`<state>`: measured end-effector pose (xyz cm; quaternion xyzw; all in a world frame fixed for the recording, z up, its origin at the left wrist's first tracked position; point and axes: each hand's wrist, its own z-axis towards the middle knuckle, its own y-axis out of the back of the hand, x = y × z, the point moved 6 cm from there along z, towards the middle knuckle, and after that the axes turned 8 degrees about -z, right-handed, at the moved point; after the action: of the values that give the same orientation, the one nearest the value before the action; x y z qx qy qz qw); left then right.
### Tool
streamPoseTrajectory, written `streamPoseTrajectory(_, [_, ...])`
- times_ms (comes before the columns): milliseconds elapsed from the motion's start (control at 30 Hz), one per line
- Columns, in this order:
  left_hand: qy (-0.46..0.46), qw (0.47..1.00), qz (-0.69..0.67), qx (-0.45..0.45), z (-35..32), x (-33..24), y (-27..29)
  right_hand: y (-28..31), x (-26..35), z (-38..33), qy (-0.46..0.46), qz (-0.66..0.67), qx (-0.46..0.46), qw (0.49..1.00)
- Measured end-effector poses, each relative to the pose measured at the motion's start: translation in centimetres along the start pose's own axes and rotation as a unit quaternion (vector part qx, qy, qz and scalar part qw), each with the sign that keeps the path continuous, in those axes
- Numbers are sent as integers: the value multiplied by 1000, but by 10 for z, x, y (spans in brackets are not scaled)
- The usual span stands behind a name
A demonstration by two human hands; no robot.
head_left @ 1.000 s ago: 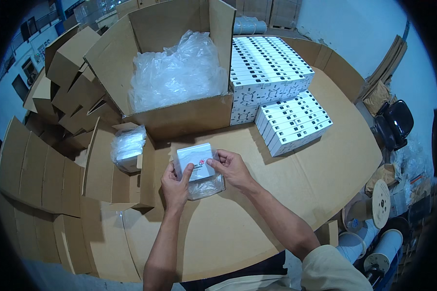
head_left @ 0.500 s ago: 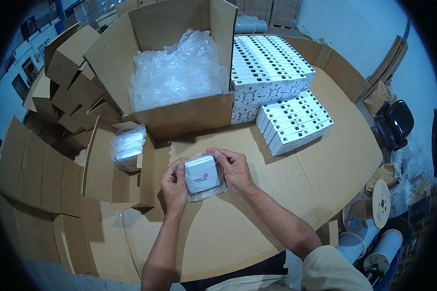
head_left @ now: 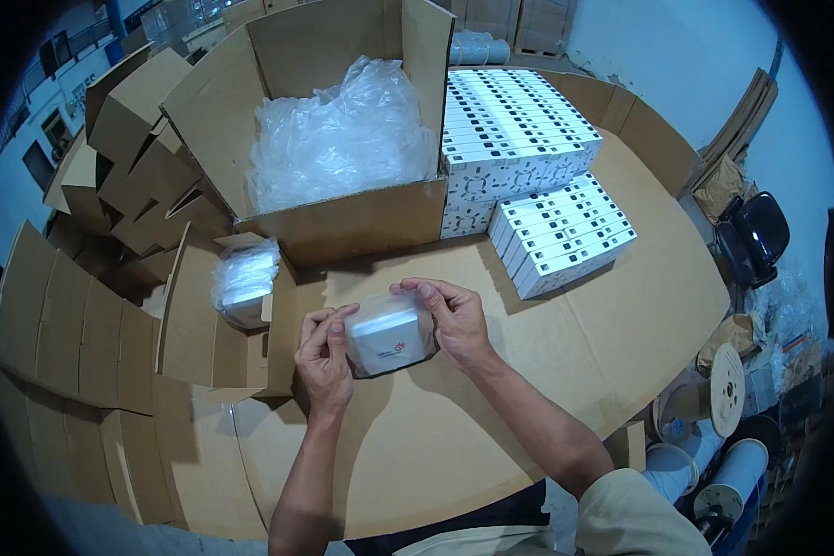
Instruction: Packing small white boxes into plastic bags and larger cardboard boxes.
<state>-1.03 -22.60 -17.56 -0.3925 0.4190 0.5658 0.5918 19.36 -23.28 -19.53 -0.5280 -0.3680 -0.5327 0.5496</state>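
Observation:
A small white square box (head_left: pixel 387 345) with a red mark sits inside a clear plastic bag (head_left: pixel 380 306) above the cardboard-covered table. My left hand (head_left: pixel 324 361) pinches the bag's upper left corner between thumb and fingers. At its upper right corner, my right hand (head_left: pixel 459 324) grips the same bag. The box lies low in the bag, with loose film above it. To the left, an open carton (head_left: pixel 283 347) holds several bagged white boxes (head_left: pixel 246 283) stacked at its far end.
Behind my hands stands a large carton (head_left: pixel 352 221) heaped with clear plastic bags (head_left: pixel 343 139). Stacked white boxes (head_left: pixel 519 130) rise beside it, with a lower row (head_left: pixel 565 232) in front. Folded cartons (head_left: pixel 139 167) pile up at far left. Cable spools (head_left: pixel 727 389) stand beyond the table's right edge.
The white box now sits lower in the bag, and more film shows above it. My hands have shifted slightly apart along the bag's top edge.

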Motion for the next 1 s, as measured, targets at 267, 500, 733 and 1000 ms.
streamPoseTrajectory(267, [-40,999,-20,-10,-3,-2,1,-2,11,1,35,10,12,999])
streamPoseTrajectory(500, [-59,996,-66,2,6,7,0,-2,13,4,24,72,64,995])
streamPoseTrajectory(733, [141,974,-141,103,1,26,-12,5,2,0,-66,-95,145,983])
streamPoseTrajectory(1000, [145,970,-161,108,2,27,-12,1,5,-3,-73,-111,139,981])
